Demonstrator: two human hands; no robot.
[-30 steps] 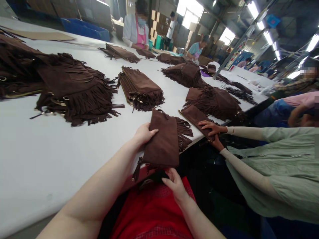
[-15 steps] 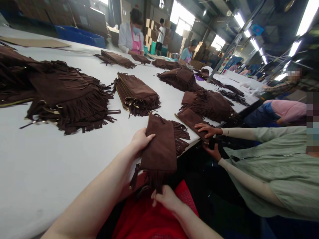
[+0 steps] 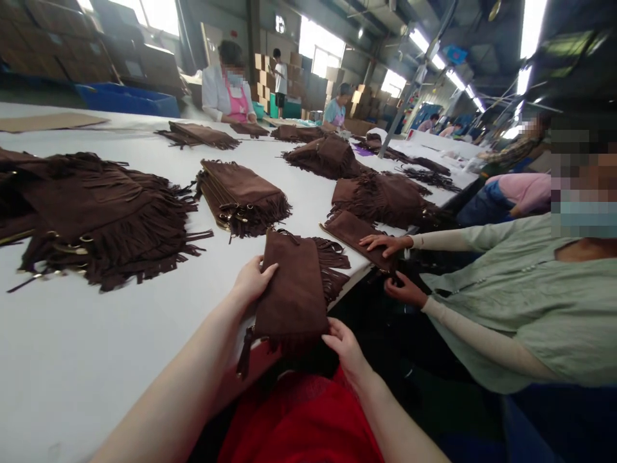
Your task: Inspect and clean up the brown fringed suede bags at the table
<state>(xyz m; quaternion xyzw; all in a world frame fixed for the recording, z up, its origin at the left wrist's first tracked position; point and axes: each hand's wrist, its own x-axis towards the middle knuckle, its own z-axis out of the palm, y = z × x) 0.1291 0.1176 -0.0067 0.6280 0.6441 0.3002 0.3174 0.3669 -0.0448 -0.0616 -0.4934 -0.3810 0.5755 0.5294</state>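
Note:
A brown fringed pouch [image 3: 292, 286] lies flat at the near edge of the white table [image 3: 120, 360], its lower end reaching past the edge. My left hand [image 3: 254, 280] grips its left side, thumb on top and fingers underneath. At the lower right corner, my right hand [image 3: 343, 341] pinches the pouch; the fingertips are partly hidden behind it. Fringe [image 3: 332, 263] spreads out along the right side. From the lower left corner hangs a zip-pull tassel [image 3: 245, 354].
To the right, a co-worker's hands [image 3: 388, 247] handle another brown pouch [image 3: 354, 235]. A stack of pouches [image 3: 245, 193] stands beyond mine, and a larger fringed pile [image 3: 106, 212] lies at left. More piles, a blue bin [image 3: 128, 99] and other workers are farther back.
My right hand has moved up from the hanging fringe to the pouch's lower right corner. The left hand keeps its hold. The camera view has turned slightly right.

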